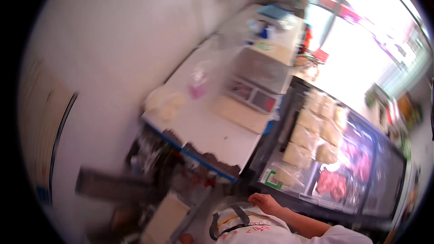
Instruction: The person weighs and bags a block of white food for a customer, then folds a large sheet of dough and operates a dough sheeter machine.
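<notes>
My right hand (266, 203) is in front of my waist, close to the near edge of a glass-topped display case (325, 198). Its fingers are curled; motion blur hides whether anything is in them. Below it, grey straps (240, 214) lie across my white top (261, 235). At the bottom rim a small skin-toned patch (185, 238) may be my left hand, mostly cut off. Inside the case sit bagged pale blocks (307, 137) in rows, with pieces of red meat (332, 183) and pinker meat (359, 162) beside them.
A white worktable (203, 118) runs along the wall, its near edge ragged. On it are a compartmented container (252, 96), a wooden board (237, 113), a pink item in clear plastic (197, 88) and a pale bag (164, 103). Clutter and a cardboard-coloured box (166, 218) stand below.
</notes>
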`<state>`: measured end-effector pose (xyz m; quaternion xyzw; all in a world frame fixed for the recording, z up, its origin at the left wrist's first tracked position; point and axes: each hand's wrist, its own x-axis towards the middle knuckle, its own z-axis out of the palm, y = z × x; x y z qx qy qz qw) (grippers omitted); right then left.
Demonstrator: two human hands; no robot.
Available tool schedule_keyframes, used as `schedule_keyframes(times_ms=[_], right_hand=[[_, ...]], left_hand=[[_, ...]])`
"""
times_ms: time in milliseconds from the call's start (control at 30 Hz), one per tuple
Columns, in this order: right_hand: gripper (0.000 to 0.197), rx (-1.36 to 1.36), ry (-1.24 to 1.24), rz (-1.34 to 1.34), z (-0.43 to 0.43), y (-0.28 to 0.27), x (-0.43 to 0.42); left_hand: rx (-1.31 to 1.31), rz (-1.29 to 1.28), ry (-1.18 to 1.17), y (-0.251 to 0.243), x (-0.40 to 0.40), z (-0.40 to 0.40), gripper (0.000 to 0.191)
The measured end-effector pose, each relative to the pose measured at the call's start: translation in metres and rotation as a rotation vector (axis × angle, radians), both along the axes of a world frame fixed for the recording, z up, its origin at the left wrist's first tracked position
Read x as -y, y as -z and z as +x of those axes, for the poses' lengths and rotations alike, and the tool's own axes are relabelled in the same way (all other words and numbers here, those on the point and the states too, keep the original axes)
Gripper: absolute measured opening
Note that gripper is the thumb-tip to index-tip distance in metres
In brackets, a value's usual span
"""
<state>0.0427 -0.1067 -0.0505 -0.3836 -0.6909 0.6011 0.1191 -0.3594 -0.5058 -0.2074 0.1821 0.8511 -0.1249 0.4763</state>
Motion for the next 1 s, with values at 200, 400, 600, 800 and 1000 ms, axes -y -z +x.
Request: schedule_keyframes(times_ms=[200, 400, 600, 800, 1000], right_hand=[[0.017, 0.096, -0.123, -0.166, -0.013, 0.004, 0.029], [0.015, 0.005, -0.578, 0.107, -0.046, 0.000, 0.064], [0.018, 0.048, -0.637, -0.066, -0.126, -0.022, 0.121], [0.021, 0.080, -1.036, 0.120, -0.221, -0.036, 0.235], [0.029, 0.205, -1.255, 0.165, -0.304, -0.048, 0.380]], left_hand=[[-0.082, 0.519, -0.484, -0.021, 0.192, 0.126, 0.021], [-0.130, 0.329, -1.069, 0.011, 0.202, 0.321, 0.021], [-0.293, 0.309, -0.461, 0.058, 0.194, 0.418, 0.023], [-0.117, 0.359, -1.720, 0.063, 0.240, 0.423, 0.023], [-0.372, 0.537, -1.823, 0.078, 0.307, 0.396, 0.027]])
